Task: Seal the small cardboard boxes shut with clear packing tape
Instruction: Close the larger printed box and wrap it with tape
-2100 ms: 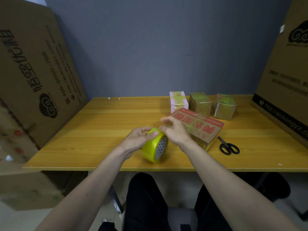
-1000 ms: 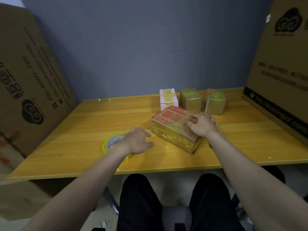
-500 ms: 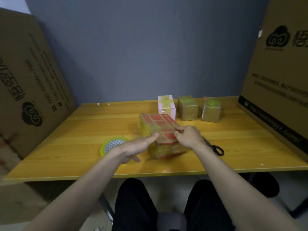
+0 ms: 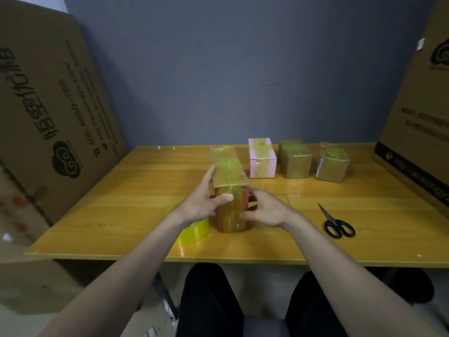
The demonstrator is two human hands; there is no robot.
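— Box (image 4: 229, 188) stood on its narrow side near the table's (image 4: 121, 215) front edge, taped top up, red edges facing the camera.
— Gripped from both sides: left hand (image 4: 202, 203) against the left face, thumb curled onto the near face, fingers reaching up along the side; right hand (image 4: 266, 210) curled round the right edge.
— Tape roll (image 4: 194, 231) lay flat just left of the box, partly hidden behind the left wrist.
— Scissors (image 4: 336, 223) rested well to the right, blades closed.
— Lined up at the back: pink box (image 4: 262, 161), brown box (image 4: 295, 162), third box (image 4: 331, 162), all taped over.
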